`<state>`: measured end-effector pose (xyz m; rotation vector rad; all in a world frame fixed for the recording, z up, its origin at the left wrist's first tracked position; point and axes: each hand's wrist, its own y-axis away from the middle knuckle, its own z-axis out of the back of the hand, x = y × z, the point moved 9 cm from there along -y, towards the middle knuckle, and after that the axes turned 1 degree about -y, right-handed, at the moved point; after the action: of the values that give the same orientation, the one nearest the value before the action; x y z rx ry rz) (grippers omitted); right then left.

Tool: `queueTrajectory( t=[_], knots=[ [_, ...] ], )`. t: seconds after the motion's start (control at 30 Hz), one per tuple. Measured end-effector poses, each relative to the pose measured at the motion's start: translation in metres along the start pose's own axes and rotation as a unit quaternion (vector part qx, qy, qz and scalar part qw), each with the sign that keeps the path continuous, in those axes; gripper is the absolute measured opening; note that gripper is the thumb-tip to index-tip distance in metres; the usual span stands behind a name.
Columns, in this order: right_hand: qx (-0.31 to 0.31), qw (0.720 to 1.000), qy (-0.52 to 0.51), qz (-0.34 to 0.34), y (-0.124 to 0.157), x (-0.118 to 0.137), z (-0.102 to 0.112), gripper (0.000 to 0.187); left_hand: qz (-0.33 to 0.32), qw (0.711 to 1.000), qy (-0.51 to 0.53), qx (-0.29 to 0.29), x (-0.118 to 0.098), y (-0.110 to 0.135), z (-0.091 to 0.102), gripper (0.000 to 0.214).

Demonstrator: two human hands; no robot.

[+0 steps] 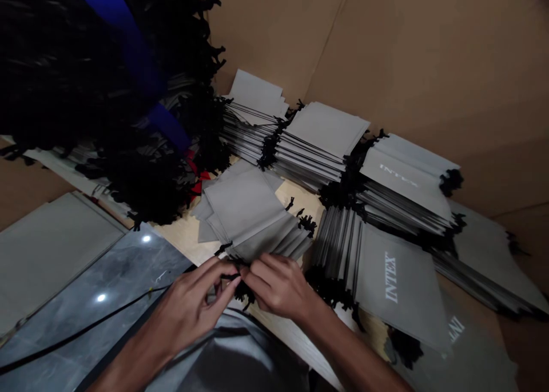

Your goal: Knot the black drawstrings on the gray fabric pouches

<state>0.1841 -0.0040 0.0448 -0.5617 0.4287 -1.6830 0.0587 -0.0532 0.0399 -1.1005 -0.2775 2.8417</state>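
Observation:
A fanned bundle of grey drawstring pouches (pixel 253 214) lies on the wooden surface in front of me. My left hand (pixel 193 303) and my right hand (pixel 278 286) meet at the bundle's near edge. Both pinch the black drawstrings (pixel 234 277) that hang from the pouches, fingers curled and pressed together. The cords between my fingertips are thin and partly hidden by my fingers.
Stacks of grey pouches printed INTEX (pixel 394 277) fill the right side, with more stacks behind (pixel 317 140). A big heap of pouches with black cords (pixel 86 94) and a blue strap (pixel 137 54) looms at left. Cardboard walls (pixel 386 43) stand behind. A black cable (pixel 86 329) crosses a glossy tile.

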Motion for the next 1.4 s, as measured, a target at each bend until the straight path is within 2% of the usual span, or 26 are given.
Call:
queueTrajectory(
  t=[0.17,0.27,0.43,0.53,0.67,0.77,0.9,1.0,1.17,1.27,1.4],
  knots=[
    [0.002,1.0,-0.017,0.009,0.003,0.003,-0.006,0.033,-0.038,0.996,-0.062,0.057,-0.007,-0.002,-0.007,0.012],
    [0.009,1.0,-0.022,0.004,0.005,0.002,-0.009,0.028,-0.044,0.992,-0.085,0.081,-0.003,-0.004,-0.008,0.014],
    [0.041,0.999,-0.022,-0.003,0.004,0.003,-0.013,0.021,-0.004,0.992,-0.05,0.12,0.017,0.0,-0.005,0.016],
    [0.054,0.998,-0.017,-0.009,0.001,0.002,-0.014,0.021,0.038,0.994,-0.023,0.1,0.027,0.003,0.003,0.019],
    [0.046,0.998,-0.007,-0.045,-0.002,-0.004,-0.007,0.019,0.057,0.993,-0.005,0.099,0.026,0.004,0.006,0.019],
    [0.043,0.998,-0.001,-0.053,-0.003,-0.007,-0.004,0.018,0.034,0.993,-0.02,0.107,0.022,-0.001,0.005,0.017],
    [0.071,0.997,-0.007,-0.04,0.0,-0.005,-0.01,0.022,-0.001,0.99,-0.043,0.138,0.021,-0.006,-0.003,0.019],
    [0.072,0.996,-0.017,-0.051,0.003,-0.008,-0.012,0.025,-0.013,0.989,-0.06,0.133,0.023,-0.007,-0.005,0.021],
    [0.072,0.997,-0.006,-0.04,0.004,-0.009,-0.011,0.018,-0.011,0.985,-0.087,0.146,0.02,0.001,-0.009,0.022],
    [0.096,0.995,-0.011,-0.031,0.004,-0.006,-0.016,0.015,-0.006,0.981,-0.103,0.165,0.016,0.003,-0.011,0.02],
    [0.14,0.989,-0.039,-0.021,0.005,-0.001,-0.027,0.013,-0.042,0.978,-0.08,0.186,0.008,-0.004,-0.01,0.019]
  ],
)
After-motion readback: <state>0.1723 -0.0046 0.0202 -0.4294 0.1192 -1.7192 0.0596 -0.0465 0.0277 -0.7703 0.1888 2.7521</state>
